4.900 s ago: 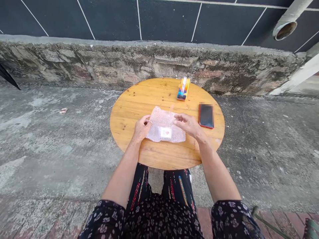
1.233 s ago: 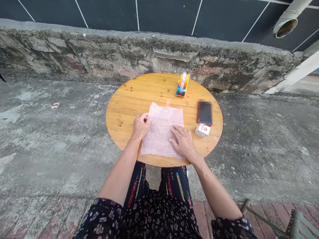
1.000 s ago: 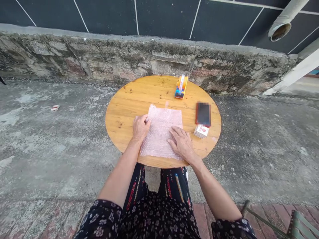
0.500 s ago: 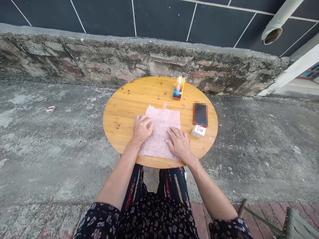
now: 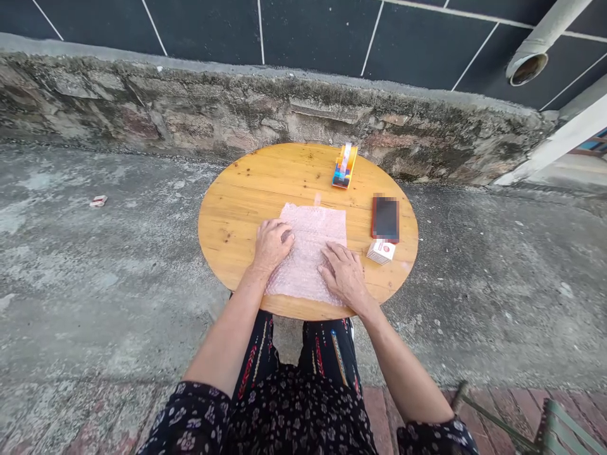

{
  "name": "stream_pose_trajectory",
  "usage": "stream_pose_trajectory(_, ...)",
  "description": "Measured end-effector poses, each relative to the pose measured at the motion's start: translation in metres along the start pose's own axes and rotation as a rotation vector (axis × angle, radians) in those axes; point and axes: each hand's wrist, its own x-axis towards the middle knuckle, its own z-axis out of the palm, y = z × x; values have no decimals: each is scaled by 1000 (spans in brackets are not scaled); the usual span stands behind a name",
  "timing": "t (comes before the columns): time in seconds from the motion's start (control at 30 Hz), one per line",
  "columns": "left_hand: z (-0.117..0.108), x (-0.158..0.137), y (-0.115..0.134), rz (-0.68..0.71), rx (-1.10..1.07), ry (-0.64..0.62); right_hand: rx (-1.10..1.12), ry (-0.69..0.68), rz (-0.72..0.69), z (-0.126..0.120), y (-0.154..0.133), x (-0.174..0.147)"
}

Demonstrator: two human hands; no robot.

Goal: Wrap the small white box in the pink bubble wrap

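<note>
A sheet of pinkish bubble wrap lies flat on the round wooden table, close to its near edge. My left hand rests on the sheet's left edge, fingers bent a little and not gripping. On the right edge, my right hand lies with its fingers spread over the wrap. Just beyond the top of the sheet a short strip of clear tape shows. Right of my right hand stands a small white box.
A yellow and blue tape dispenser stands at the table's far side. Behind the white box lies a dark flat device with a red edge, partly blurred. A stone wall base runs behind the table. A green metal chair is at lower right.
The view has shifted slightly, so the table and its things appear a little further right. Both hands stay in nearly the same place on the bubble wrap.
</note>
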Motion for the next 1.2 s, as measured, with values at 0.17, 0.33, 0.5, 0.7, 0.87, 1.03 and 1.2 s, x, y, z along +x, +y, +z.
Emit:
stream_pose_trajectory(0.17,-1,0,1,-7,0,-9,7,3,-2,1,1,0)
stream_pose_trajectory(0.33,-2,0,2,-14,-5,-19,-1,-16,17,1,1,0)
stream_pose_trajectory(0.5,-2,-1,1,-13,-14,-16,5,-16,26,-1,-1,1)
stream_pose_trajectory(0.7,-1,-1,1,-1,-8,-5,25,-11,32,-2,-1,1)
stream_pose_trajectory(0.87,-2,-1,0,8,-21,-14,46,-1,17,-2,1,0)
stream_pose_trajectory(1.03,-5,-2,-4,42,-24,-74,51,6,7,0,3,-1)
stream_pose_trajectory(1.2,-7,-1,-8,69,-37,-121,52,9,11,0,2,-1)
